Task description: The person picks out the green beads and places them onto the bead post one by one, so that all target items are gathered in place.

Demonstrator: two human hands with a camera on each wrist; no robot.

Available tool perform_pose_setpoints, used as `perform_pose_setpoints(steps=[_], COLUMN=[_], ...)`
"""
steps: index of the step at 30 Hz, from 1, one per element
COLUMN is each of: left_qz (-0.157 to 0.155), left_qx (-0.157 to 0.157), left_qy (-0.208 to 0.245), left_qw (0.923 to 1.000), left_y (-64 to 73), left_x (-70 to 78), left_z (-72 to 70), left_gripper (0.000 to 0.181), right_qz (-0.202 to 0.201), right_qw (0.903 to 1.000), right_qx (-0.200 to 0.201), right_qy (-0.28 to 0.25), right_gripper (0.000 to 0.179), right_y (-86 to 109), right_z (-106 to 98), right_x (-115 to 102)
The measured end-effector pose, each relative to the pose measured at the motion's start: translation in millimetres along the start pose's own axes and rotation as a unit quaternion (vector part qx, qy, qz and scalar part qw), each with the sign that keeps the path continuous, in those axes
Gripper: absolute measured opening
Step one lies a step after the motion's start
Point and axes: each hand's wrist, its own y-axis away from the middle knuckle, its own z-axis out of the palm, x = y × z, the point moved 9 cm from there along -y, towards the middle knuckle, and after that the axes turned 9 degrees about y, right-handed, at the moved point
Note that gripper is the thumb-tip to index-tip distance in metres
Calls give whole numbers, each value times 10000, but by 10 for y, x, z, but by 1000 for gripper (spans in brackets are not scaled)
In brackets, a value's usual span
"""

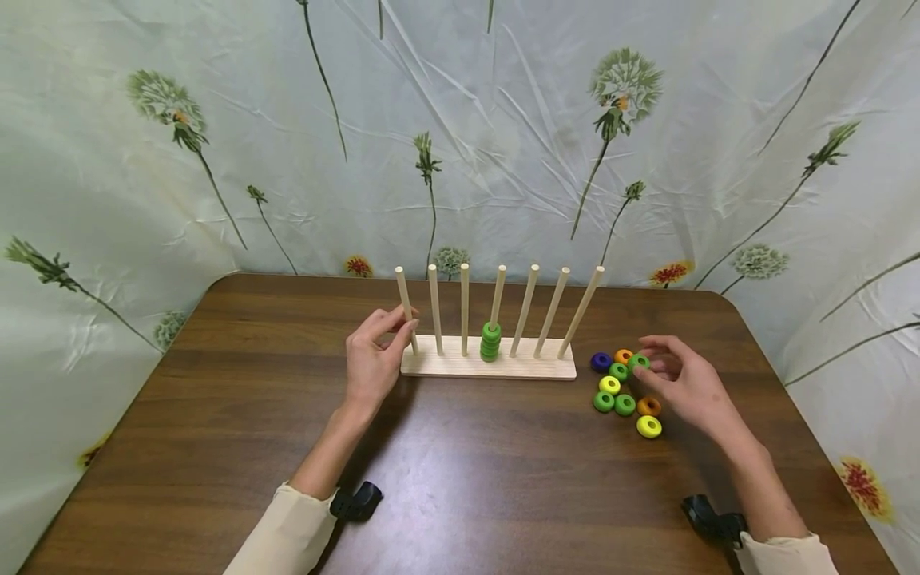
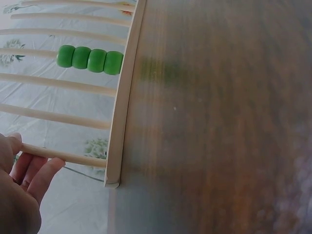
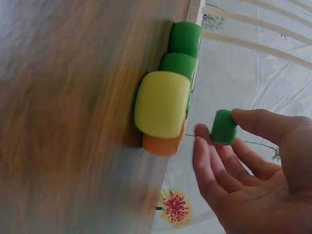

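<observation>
By the person, cream-coloured sleeves (image 1: 287,531) are worn on both arms, and at each wrist a black device (image 1: 357,502) is fastened.

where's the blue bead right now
In the head view, the blue bead lies right of the rack, beside an orange bead and a green bead.

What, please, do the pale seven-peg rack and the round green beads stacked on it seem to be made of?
The pale seven-peg rack looks like bare, matte wood, showing faint grain lines. The round green beads look smooth and slightly glossy, with soft highlights: probably painted wood, though possibly plastic.
</observation>
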Motion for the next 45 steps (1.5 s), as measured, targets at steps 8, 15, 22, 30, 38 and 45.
perform_pose_setpoints(steps=[8, 15, 22, 30, 38, 45], left_qz=[13, -99, -104, -99, -135, -147], left_qx=[13, -21, -28, -26, -53, -61], left_qy=[32, 144, 158, 194, 174, 197], left_qw=[10000, 9998, 9998, 9998, 9997, 9997], left_y=[3, 5, 8, 6, 6, 7], left_x=[7, -17, -28, -20, -23, -28], left_z=[-10, -3, 0, -1, 1, 2], left_gripper=[17, 17, 17, 17, 17, 16], right_qz=[-348, -476, -386, -682, -942, -996], right_qw=[9973, 9953, 9951, 9914, 9842, 9841], right_qx=[572, 698, 640, 773, 827, 820], right_qy=[-294, -465, -654, -805, -1250, -1225], right_gripper=[39, 36, 37, 38, 37, 36], right_y=[-25, -57, -52, -48, -68, -69], right_z=[-76, -112, -102, -136, -149, -157], right_x=[-138, -267, -358, -525, -674, -781])
